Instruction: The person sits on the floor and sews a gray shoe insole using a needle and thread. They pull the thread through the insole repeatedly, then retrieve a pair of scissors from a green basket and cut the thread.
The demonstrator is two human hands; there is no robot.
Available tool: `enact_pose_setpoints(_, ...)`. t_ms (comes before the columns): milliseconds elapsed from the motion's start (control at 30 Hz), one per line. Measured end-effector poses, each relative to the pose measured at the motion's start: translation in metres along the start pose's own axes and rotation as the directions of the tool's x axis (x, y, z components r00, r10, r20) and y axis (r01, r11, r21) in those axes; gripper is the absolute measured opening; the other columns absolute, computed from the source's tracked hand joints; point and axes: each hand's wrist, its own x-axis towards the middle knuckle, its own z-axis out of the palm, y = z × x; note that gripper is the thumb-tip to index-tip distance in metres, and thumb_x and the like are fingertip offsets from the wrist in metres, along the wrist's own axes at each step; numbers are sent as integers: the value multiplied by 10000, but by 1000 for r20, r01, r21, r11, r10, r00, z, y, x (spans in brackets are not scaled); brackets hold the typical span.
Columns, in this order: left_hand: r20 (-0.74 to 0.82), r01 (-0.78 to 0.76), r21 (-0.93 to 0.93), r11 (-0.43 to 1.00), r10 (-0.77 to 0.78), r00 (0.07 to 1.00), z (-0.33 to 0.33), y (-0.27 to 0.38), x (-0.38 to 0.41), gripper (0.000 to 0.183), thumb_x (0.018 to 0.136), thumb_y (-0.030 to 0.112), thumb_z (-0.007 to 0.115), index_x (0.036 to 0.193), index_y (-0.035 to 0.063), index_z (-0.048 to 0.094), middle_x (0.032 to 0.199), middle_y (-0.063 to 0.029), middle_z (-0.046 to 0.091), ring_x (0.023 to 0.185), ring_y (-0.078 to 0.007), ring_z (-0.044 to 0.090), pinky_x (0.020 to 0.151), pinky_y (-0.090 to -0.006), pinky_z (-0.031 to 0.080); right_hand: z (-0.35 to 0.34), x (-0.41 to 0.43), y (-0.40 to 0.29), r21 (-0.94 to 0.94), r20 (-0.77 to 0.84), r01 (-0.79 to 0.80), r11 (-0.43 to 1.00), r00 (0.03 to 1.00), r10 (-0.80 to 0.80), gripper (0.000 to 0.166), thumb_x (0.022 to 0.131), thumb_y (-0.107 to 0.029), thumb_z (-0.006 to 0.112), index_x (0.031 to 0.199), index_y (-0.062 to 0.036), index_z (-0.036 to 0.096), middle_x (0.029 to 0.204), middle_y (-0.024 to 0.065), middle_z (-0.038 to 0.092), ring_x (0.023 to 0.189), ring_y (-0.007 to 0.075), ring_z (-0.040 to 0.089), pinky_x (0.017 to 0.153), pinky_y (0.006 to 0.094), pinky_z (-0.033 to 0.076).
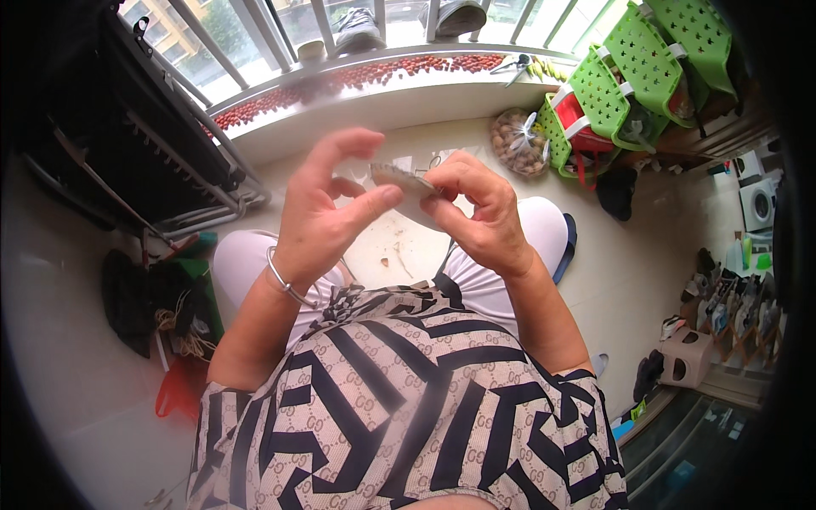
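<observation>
Between thumb and fingers, my right hand [475,204] grips a thin, pale, flat piece [414,203] with a stitched-looking upper edge; it may be a shoe insole. A small dark loop of thread or wire stands up beside my right fingertips. My left hand [335,197] is slightly blurred, its index finger raised and its fingers spread from the thumb. The left thumb tip overlaps the left part of the pale piece; whether it touches is unclear. Both hands are above the floor between my knees, where brown crumbs [386,261] lie.
Red dried fruits or beans [408,69] line the window ledge, with scissors [519,62] at its right. Shoes [359,30] stand behind the bars. A bag of walnuts or similar [517,143] sits by green baskets [599,83]. A folded recliner [159,134] leans at left.
</observation>
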Motion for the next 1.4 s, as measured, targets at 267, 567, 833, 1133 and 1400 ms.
enact_pose_setpoints(267, 169, -36, -86, 996, 50, 984, -7, -10, -9, 231, 796, -43, 732, 982, 15, 609, 1075, -78, 604, 980, -142, 624, 827, -273, 529, -12, 2, -11, -119, 12, 58, 991, 998, -57, 340, 794, 62, 608, 1129, 6, 616, 911, 65, 590, 838, 139, 549, 811, 272, 440)
enact_pose_setpoints(567, 128, -453, 406, 794, 441, 888, -7, -16, -16, 358, 679, -144, 743, 942, 34, 578, 1045, -128, 574, 1018, -253, 614, 817, -331, 523, -31, -10, -42, 475, -109, 182, 861, 983, -148, 159, 1037, -177, 429, 1088, -90, 552, 866, 96, 557, 860, 222, 549, 845, 410, 480)
enact_pose_setpoints(833, 27, -511, 477, 716, 569, 822, -5, -14, -14, 313, 690, -134, 733, 930, 21, 606, 1067, -160, 607, 920, -261, 631, 743, -313, 526, -31, -50, -51, 666, 213, -239, 706, 969, 127, 114, 938, -53, 480, 994, 1, 563, 699, 97, 541, 643, 197, 529, 715, 431, 514)
enact_pose_setpoints(1133, 38, -569, 482, 666, 633, 774, -3, -8, -13, 376, 689, -150, 713, 965, 50, 555, 1039, -120, 692, 1015, -345, 624, 859, -395, 502, 5, -33, -38, 530, 16, -250, 810, 959, 285, 107, 984, -46, 535, 1038, 0, 614, 977, 123, 651, 915, 208, 634, 836, 324, 515)
enact_pose_setpoints(1400, 8, -577, 541, 612, 682, 732, -3, -8, -12, 378, 715, -144, 719, 988, 63, 559, 1052, -113, 688, 1026, -346, 615, 863, -401, 500, 10, -22, -61, 538, 257, -496, 682, 867, 428, 191, 980, -30, 512, 1133, 30, 609, 711, 32, 582, 610, 71, 538, 559, 205, 441)
